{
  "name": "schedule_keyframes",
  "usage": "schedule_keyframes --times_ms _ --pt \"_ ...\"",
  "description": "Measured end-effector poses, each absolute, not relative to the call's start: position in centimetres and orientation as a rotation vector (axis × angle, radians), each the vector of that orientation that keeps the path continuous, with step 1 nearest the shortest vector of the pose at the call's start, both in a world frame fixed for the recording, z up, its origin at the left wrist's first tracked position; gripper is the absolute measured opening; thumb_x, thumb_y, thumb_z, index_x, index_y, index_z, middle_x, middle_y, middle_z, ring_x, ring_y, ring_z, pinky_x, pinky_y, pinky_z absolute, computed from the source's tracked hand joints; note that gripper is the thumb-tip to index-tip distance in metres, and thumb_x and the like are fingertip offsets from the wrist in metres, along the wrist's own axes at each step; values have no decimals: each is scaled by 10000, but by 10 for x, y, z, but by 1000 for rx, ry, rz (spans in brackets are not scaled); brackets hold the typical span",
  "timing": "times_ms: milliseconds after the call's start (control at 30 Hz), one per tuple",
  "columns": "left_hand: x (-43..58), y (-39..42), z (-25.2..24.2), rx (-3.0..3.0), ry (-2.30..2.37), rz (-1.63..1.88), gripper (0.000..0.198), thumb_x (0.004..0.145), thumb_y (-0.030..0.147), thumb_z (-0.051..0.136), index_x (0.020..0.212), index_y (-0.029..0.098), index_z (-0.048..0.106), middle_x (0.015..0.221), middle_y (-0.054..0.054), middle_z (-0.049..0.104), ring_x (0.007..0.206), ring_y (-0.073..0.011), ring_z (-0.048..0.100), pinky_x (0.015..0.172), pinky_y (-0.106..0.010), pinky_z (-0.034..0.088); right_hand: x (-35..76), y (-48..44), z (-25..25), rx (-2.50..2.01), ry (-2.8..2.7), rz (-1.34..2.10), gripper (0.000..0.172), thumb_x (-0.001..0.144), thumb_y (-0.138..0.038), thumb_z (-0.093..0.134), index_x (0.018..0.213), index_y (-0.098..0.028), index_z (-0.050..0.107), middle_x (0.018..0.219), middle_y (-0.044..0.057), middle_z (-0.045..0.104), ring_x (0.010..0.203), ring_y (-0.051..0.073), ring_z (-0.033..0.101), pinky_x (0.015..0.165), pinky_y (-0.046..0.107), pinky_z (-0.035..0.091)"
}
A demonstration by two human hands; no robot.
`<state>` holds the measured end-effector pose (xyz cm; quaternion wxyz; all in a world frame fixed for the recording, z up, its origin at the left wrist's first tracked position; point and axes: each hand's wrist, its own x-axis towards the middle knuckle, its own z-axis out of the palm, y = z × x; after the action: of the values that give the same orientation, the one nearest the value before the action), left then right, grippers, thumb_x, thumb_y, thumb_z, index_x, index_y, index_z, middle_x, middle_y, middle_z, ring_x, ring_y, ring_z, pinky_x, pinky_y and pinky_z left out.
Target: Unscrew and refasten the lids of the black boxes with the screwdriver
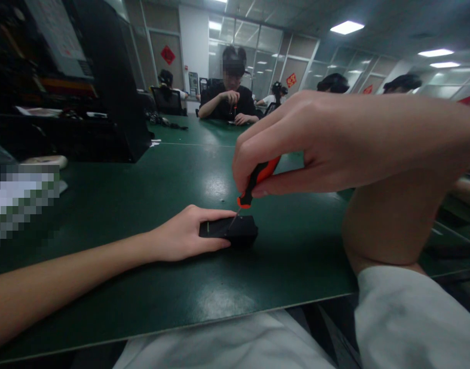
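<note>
1. We see the left hand (pixel 183 234) lying on the green counter (pixel 142 189). Its fingers (pixel 215 213) are clasped about a small black box (pixel 235 231), the forefinger along the far edge and the thumb against the near side.
2. The box sits flat on the counter, just in front of us and well inside the near edge.
3. We find the right hand (pixel 315 143) raised above the box and a little to its right. Its fingers (pixel 250 154) are clenched on the orange and black handle of a screwdriver (pixel 258 180).
4. The screwdriver tilts, and its thin shaft slopes down and to the left. As far as we can tell, the tip touches the top face of the box, just beside the left forefinger.
5. Across the counter, well apart from our hands, a co-worker in a dark top (pixel 221 105) sits with both hands up, one holding a small tool upright.
6. At the far left we note a tall dark cabinet (pixel 115 92) standing on the counter, with a pale round object (pixel 46 161) near its foot.
</note>
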<state>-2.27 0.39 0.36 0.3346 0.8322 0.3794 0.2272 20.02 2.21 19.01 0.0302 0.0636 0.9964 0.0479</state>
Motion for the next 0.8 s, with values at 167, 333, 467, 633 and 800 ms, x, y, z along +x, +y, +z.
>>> schedule_keyframes --times_ms 167,333,467,633,800 --pt "-22 4 4 2163 970 600 581 895 381 717 1434 204 592 1292 -64 719 1174 -291 658 978 -355 503 198 21 187 215 3056 159 261 1021 -400 494 1055 -227 686 1038 -51 652 883 56 595 763 190 490" --pt "-23 4 3 2172 952 610 572 899 397 717 1428 219 594 1309 -58 712 1166 -281 663 967 -342 507 196 21 184 264 2963 121 363 1043 -470 407 1127 -224 661 1063 -12 649 1004 102 602 797 205 502" --pt "-23 4 2 2181 949 615 571 898 407 711 1422 213 596 1288 -64 720 1146 -279 675 948 -339 519 194 22 183 289 2956 50 387 1048 -485 381 1158 -220 641 1128 13 645 1092 141 582 900 254 498" --pt "-24 4 2 2175 953 631 568 891 421 716 1410 219 604 1308 -63 710 1185 -289 658 985 -354 507 191 21 182 160 3019 171 262 1033 -338 427 1173 -249 631 1281 -17 577 1105 129 554 961 265 474" --pt "-24 5 3 2189 958 614 588 890 436 715 1419 208 597 1299 -69 716 1178 -296 663 966 -355 521 190 18 181 211 3033 264 279 1031 -399 450 1121 -227 651 1162 -2 611 982 115 570 867 256 478"
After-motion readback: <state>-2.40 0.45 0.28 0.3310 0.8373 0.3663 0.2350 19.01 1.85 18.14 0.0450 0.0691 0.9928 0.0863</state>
